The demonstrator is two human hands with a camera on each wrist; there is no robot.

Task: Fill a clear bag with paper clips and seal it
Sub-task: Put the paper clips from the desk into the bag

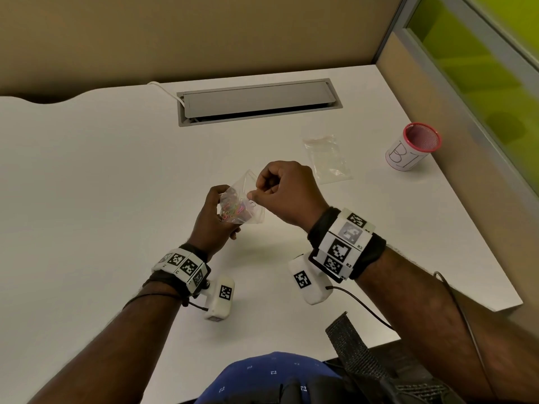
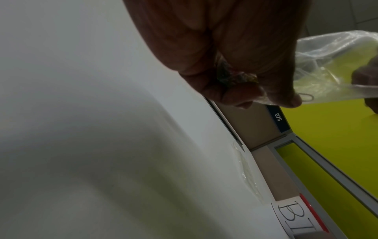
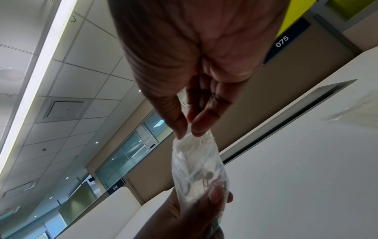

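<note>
Hands meet above the middle of the white desk [image 1: 87,170], on the near side of the grey cable hatch [image 1: 259,102]. The left hand [image 1: 213,220] curls round the lower part of the clear bag [image 1: 245,196], where the coloured paper clips [image 1: 233,212] sit in a bunch. The right hand [image 1: 287,191] pinches the bag's top edge between thumb and forefinger, its other fingers folded in.

Only the head view shows the clips' colours and both wrists at once. The right wrist view shows what that one hides: the pinch itself, thumb and fingertips [image 3: 201,127] closed on the bag's mouth [image 3: 192,140], with the bag hanging down to the left hand's thumb [image 3: 216,195] pressed against its side. Whether the mouth is sealed cannot be told. The left wrist view shows the clips squeezed inside the left fist [image 2: 235,76], and the bag's upper part billowing out toward the right hand.

Beyond the hands and to the right of the hatch lies a pile of spare bags [image 1: 328,158]; further right, near the desk's right edge, stands a red-rimmed cup [image 1: 412,147] marked "B1". Left of the hands the desk runs wide and bare to its curved far edge.
</note>
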